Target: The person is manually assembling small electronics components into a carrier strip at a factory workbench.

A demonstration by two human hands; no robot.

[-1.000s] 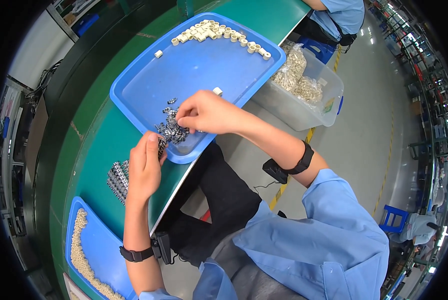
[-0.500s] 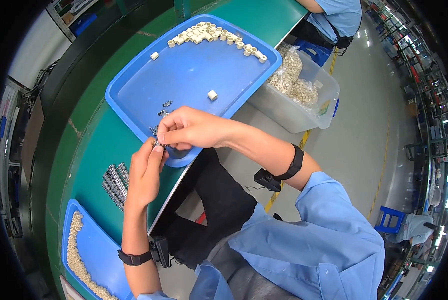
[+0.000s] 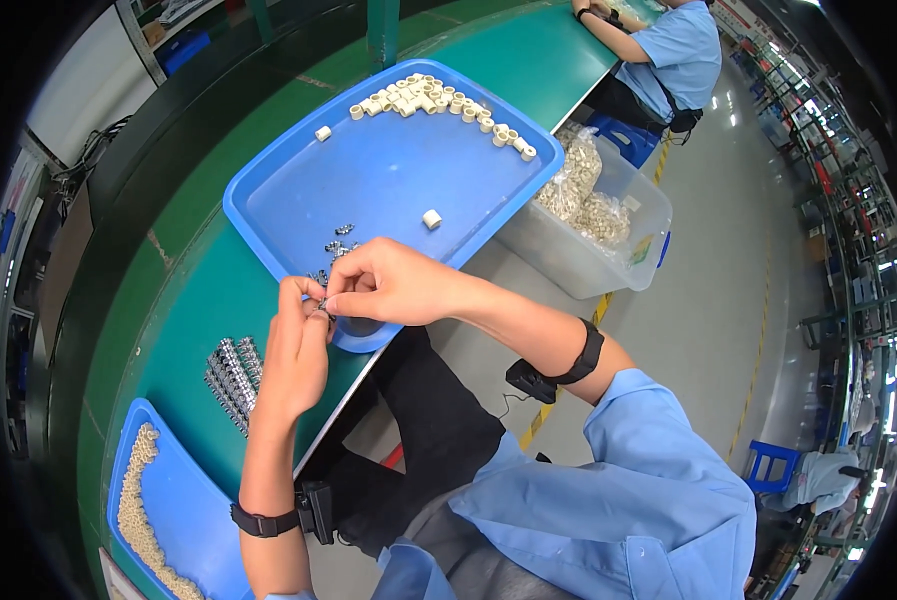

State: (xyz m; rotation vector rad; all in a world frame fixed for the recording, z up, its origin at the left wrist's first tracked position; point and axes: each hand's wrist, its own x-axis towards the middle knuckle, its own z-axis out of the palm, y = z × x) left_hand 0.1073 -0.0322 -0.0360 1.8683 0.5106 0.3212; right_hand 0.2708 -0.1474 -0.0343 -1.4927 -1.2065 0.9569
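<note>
My left hand and my right hand meet over the near left corner of a large blue tray. Between their fingertips is a small silvery metal part, mostly covered by the fingers. Both hands are closed in a pinch on it. Just beyond them, several small dark metal parts lie loose in the tray. One cream-coloured short tube stands apart near the tray's right side, and many more cream tubes are gathered along its far edge.
Rows of shiny metal parts lie on the green table left of my left hand. A second blue tray holds small beige pieces. Right of the table stands a clear plastic bin with bagged cream pieces. A co-worker sits at the far end.
The whole view has shifted, so the tray and table sit slightly lower in the picture. My hands stay together at the tray's corner, their fingers slightly re-posed around the small part.
</note>
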